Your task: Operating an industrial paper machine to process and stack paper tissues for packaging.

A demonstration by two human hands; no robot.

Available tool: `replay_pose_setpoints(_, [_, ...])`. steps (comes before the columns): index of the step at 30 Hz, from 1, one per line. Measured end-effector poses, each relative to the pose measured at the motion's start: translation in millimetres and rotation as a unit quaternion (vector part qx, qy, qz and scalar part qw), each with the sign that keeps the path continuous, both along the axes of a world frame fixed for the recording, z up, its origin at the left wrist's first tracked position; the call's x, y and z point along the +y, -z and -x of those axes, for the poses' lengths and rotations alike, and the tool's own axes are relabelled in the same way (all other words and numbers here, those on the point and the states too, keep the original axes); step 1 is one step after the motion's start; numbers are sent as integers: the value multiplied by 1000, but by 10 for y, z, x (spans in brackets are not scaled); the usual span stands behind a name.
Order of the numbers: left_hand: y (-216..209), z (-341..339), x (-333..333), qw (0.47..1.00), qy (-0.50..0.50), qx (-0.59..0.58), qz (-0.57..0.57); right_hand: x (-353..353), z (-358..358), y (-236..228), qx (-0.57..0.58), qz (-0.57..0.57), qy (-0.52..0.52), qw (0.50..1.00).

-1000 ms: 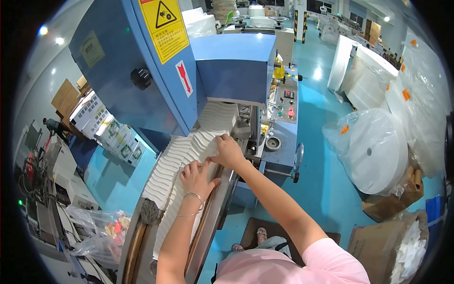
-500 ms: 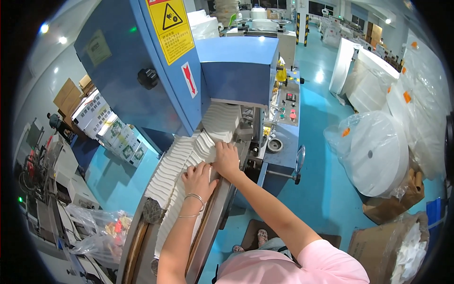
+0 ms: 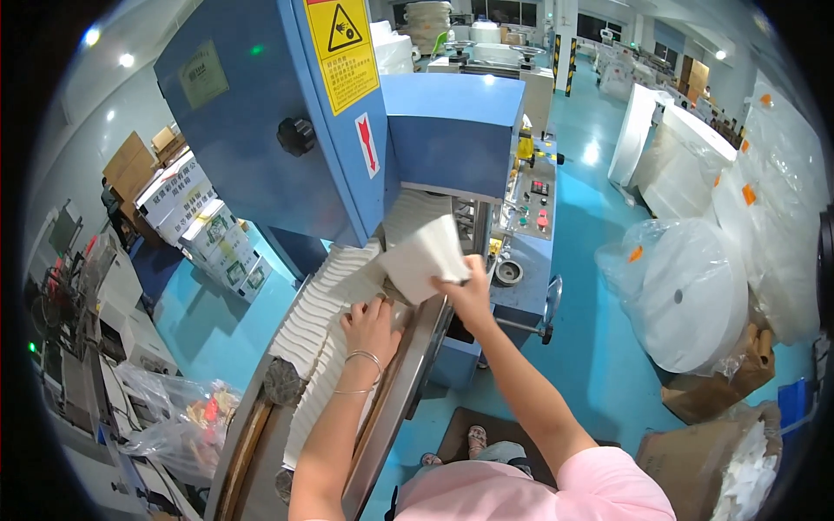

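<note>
White paper bundle (image 3: 424, 259) is gripped, tilted, by right hand (image 3: 472, 297), lying far and left of that hand; left hand (image 3: 371, 330), just nearer, is rested on stacked paper row (image 3: 314, 398), grip unclear.

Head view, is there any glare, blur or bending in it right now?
Head view: a bright glare patch on the blue floor, likely reflected overhead light; head view: the white sheets in the right hand look slightly blurred, perhaps from motion; head view: corners go black and the fisheye lens bends edges toward the rim.
</note>
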State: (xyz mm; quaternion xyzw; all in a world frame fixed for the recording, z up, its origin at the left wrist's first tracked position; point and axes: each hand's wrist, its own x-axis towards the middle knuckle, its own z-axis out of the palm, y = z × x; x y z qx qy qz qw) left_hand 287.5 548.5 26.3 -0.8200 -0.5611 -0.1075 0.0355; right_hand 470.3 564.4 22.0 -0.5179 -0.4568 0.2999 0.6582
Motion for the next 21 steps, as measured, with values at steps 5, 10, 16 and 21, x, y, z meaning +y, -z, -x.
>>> replay_pose_setpoints(5, [82, -8, 81, 1000, 5, 10, -26, -582, -697, 225, 416, -15, 2, 909])
replay_pose_setpoints(10, [51, -10, 156, 1000, 11, 9, -25, -1599, -1649, 528, 495, -107, 80, 858])
replay_pose_setpoints(16, [-94, -192, 300, 998, 51, 23, 42, -3702, -2844, 359, 336, -270, 292, 854])
replay_pose_setpoints(21, [138, 10, 402, 989, 148, -22, -8, -4604, -2554, -551, -175, -205, 763, 588])
